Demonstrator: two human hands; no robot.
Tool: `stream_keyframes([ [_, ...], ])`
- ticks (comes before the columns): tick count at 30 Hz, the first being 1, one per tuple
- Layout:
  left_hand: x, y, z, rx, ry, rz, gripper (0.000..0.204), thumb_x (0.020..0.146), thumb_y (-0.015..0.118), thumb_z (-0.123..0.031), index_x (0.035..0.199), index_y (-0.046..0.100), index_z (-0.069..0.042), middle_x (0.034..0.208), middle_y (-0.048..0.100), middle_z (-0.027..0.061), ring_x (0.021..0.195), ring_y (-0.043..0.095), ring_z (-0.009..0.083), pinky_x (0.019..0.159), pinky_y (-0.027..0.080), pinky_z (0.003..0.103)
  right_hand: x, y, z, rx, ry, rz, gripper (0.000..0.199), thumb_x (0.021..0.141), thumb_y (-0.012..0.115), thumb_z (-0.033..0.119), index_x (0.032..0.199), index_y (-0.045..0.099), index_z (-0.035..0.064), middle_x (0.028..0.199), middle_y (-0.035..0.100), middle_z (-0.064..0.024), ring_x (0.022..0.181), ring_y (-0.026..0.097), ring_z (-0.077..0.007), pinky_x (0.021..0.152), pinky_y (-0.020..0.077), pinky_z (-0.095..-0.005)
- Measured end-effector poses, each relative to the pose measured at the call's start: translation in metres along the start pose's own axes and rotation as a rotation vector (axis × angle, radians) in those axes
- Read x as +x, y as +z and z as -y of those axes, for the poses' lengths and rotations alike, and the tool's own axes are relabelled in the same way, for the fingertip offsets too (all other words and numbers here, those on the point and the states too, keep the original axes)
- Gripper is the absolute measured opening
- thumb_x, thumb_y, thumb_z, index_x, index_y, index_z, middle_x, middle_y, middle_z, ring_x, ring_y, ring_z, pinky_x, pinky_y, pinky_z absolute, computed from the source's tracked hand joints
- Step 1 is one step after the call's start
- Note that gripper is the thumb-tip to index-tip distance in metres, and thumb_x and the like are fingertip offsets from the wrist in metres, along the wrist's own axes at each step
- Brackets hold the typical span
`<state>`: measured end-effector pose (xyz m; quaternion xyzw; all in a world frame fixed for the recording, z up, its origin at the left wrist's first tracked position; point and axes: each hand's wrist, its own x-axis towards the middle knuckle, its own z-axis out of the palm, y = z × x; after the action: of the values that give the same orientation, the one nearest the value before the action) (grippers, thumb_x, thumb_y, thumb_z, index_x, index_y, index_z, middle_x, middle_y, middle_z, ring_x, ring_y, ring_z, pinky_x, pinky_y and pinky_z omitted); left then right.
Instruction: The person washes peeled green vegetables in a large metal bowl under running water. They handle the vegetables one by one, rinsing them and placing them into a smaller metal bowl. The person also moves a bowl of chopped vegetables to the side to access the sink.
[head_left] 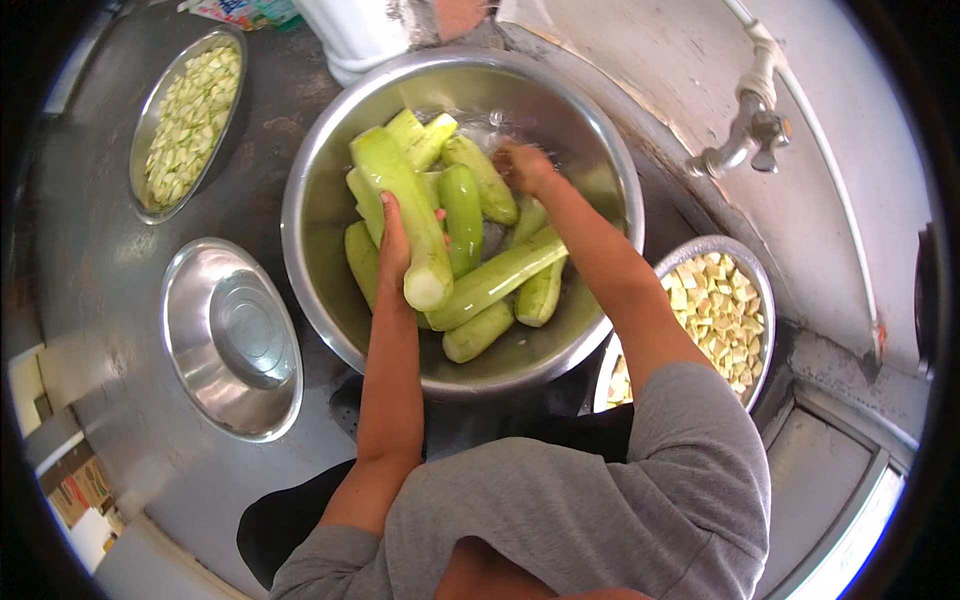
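A large steel basin holds several long pale-green gourds with some water. My left hand grips one big gourd that stands tilted above the others, its cut end pointing toward me. My right hand reaches deeper into the basin at its far side, fingers curled down among the gourds near the water; I cannot see whether it holds anything.
A steel bowl of chopped pale vegetable pieces sits far left. An empty upturned steel bowl lies at near left. Another bowl of chopped pieces is at right. A wall tap juts out at upper right.
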<state>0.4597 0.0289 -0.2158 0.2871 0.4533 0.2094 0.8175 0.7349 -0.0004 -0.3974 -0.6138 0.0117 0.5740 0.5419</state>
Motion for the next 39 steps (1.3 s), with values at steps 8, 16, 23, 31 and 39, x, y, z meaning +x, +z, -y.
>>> stream_keyframes([
  [8,0.016,-0.007,-0.003,-0.163,-0.015,-0.03,0.077,0.084,0.041,-0.07,0.12,0.046,-0.002,0.091,0.056,0.0134,0.071,0.061,0.0227,0.061,0.053,0.036,-0.037,0.047,0.039,0.699,-0.239,-0.006,0.025,0.087,0.052,0.022,0.09,0.06,-0.0014,0.079,0.064,-0.0135,0.072,0.062,-0.0257,0.068,0.0511,-0.0382],
  [16,0.058,0.027,0.0,-0.193,0.302,-0.19,0.061,0.082,0.066,-0.047,0.12,0.043,-0.005,0.102,0.056,0.0119,0.09,0.059,0.0252,0.071,0.051,0.037,-0.257,0.127,0.082,-0.88,-0.87,0.375,0.024,0.084,0.06,0.022,0.097,0.063,0.0019,0.094,0.064,-0.0179,0.087,0.064,-0.0253,0.078,0.0522,-0.035],
  [23,0.037,0.068,0.024,-0.347,-0.045,-0.007,0.037,0.08,0.067,-0.024,0.109,0.053,-0.006,0.097,0.059,0.0092,0.087,0.059,0.0237,0.072,0.052,0.037,-0.289,0.117,0.089,-1.818,-0.994,0.095,0.048,0.067,0.073,0.021,0.109,0.059,0.0026,0.093,0.063,-0.0181,0.085,0.062,-0.0342,0.077,0.0518,-0.0415],
  [31,0.045,0.01,-0.025,-0.37,-0.187,0.449,0.028,0.085,0.063,-0.027,0.1,0.055,-0.004,0.095,0.061,0.0142,0.08,0.06,0.0241,0.07,0.054,0.039,-0.334,0.085,0.086,-1.174,-0.856,0.352,0.05,0.066,0.079,0.018,0.109,0.064,-0.001,0.102,0.066,-0.0185,0.075,0.065,-0.0239,0.074,0.0518,-0.0333],
  [39,0.043,-0.003,-0.031,-0.67,-0.039,0.397,0.034,0.09,0.049,-0.033,0.098,0.056,-0.001,0.077,0.06,0.0129,0.074,0.06,0.0262,0.07,0.054,0.04,-0.317,0.064,0.055,-0.472,-0.348,0.427,0.05,0.075,0.077,0.013,0.118,0.058,-0.0046,0.096,0.066,-0.0112,0.068,0.06,-0.0089,0.062,0.0495,-0.0221],
])
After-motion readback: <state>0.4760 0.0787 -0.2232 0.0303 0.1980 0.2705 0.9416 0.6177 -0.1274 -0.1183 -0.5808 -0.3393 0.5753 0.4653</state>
